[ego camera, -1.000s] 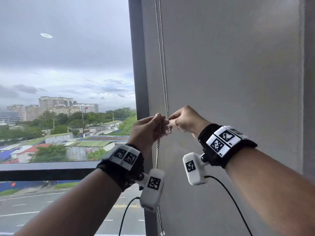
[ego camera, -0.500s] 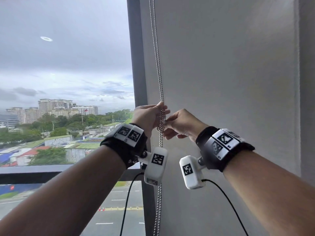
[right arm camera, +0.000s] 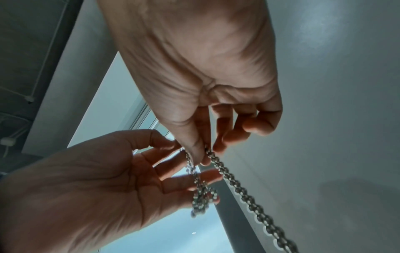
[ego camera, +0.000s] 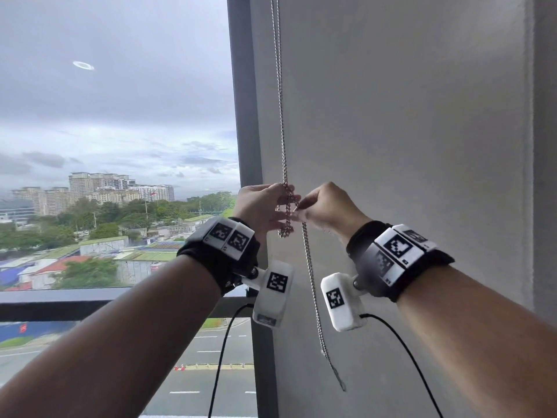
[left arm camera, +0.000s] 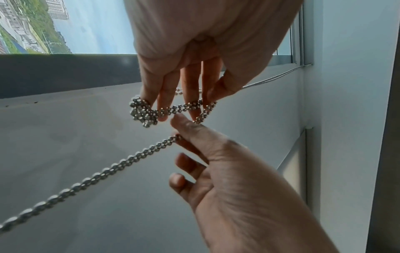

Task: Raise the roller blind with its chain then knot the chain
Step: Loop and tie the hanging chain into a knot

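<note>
A silver bead chain (ego camera: 281, 116) hangs down in front of the grey wall, beside the window post. My left hand (ego camera: 278, 206) holds it at chest height, with loops laid round its extended fingers (left arm camera: 164, 95) and the thumb against them. A small bunch of loops (ego camera: 285, 230) dangles under those fingers. My right hand (ego camera: 301, 208) is just to the right, thumb and forefinger pinching the chain (right arm camera: 205, 154). From that pinch the loose tail (ego camera: 313, 297) slants down to the right. The window glass is uncovered and no blind fabric shows in the head view.
A dark window post (ego camera: 244, 116) stands just left of the chain, with the plain grey wall (ego camera: 422, 146) behind and to the right. A dark rail (ego camera: 60, 303) crosses the window lower down. Black camera cables (ego camera: 220, 357) hang from both wrists.
The left fingers have spread out from a curled grip, with the loops now on them. The tail, which hung straight below the left hand, now runs from the right hand's pinch and swings right.
</note>
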`<state>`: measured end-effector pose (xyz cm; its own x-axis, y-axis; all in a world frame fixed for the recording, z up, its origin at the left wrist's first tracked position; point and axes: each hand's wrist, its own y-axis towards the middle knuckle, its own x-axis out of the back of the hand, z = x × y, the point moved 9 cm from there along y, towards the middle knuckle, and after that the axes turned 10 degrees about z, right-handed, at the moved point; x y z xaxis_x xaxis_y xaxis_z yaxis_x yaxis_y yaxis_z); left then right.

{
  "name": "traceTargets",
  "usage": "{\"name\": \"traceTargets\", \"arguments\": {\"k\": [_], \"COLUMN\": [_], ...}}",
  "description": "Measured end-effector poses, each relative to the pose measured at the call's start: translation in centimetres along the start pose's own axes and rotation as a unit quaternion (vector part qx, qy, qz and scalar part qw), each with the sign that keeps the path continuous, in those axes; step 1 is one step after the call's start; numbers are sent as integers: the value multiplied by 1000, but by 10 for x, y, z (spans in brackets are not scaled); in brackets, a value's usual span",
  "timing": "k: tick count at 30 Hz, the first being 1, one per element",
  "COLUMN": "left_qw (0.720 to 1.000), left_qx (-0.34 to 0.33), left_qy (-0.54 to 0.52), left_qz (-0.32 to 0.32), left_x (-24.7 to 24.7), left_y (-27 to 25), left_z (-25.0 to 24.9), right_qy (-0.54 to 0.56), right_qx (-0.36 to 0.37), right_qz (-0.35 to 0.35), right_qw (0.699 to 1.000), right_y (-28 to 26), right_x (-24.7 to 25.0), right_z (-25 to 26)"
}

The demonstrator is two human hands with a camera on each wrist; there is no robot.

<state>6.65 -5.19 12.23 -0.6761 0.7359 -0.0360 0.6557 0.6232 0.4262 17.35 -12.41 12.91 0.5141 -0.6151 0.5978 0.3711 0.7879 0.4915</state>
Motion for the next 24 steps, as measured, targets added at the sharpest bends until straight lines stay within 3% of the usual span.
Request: {"name": "traceTargets", "arguments": {"k": [4,15,24], "left_qw": [999,999,1000], "left_qx": [5,8,25], "left_qy": [38,26,2], "left_qz": [-9,-41,-13], "left_x": [4,8,5], "left_y": [-1,-4,-1], "left_z": [3,15,26], "right_qy": [-29,169,155], "right_qx": [16,-8,14], "right_qz": [-39,-34,-30], "right_qw": [999,985,987], "right_y": [5,20,22], "right_x": [14,4,-2], "right_z": [8,7,8]}}
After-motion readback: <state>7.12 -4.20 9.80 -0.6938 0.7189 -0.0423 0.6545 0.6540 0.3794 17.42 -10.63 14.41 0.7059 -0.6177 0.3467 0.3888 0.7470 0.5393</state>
